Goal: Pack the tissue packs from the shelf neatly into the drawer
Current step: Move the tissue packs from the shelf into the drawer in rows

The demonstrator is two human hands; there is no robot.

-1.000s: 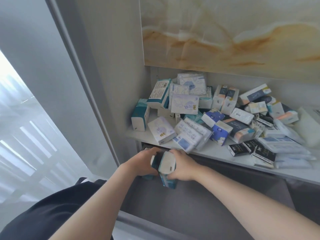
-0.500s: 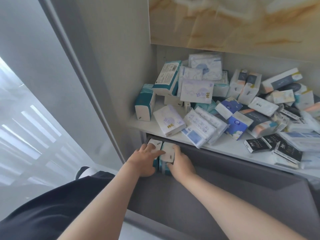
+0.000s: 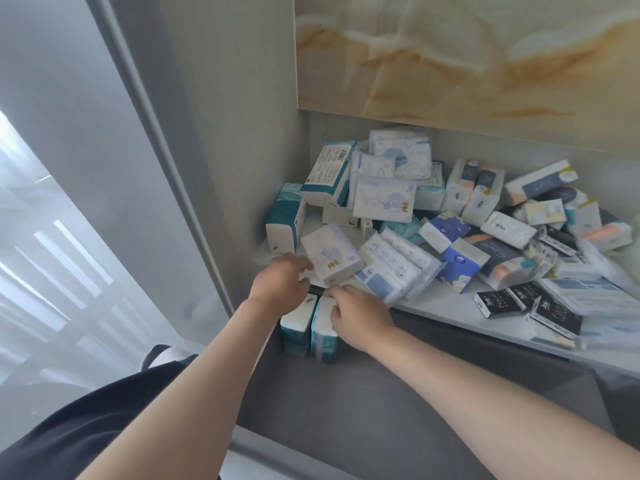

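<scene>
Packs [image 3: 297,323], two, upright at eleven o'clock in the drawer [image 3: 398,410]. Your right hand [image 3: 360,313] rests relaxed on one; your left hand [image 3: 280,282] touches a lavender pack [image 3: 330,258] on the shelf [image 3: 450,303], grip unclear.

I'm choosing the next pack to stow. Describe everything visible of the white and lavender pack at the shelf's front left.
The white and lavender pack is a soft rectangular block in glossy plastic wrap, apparently unopened, with pale purple print and yellow characters on top. It lies flat and skewed at the front edge of the shelf, above the open drawer. Its right side meets a clear-wrapped bundle of small packs. The left hand touches its near left edge; whether that is a grip is unclear.
</scene>
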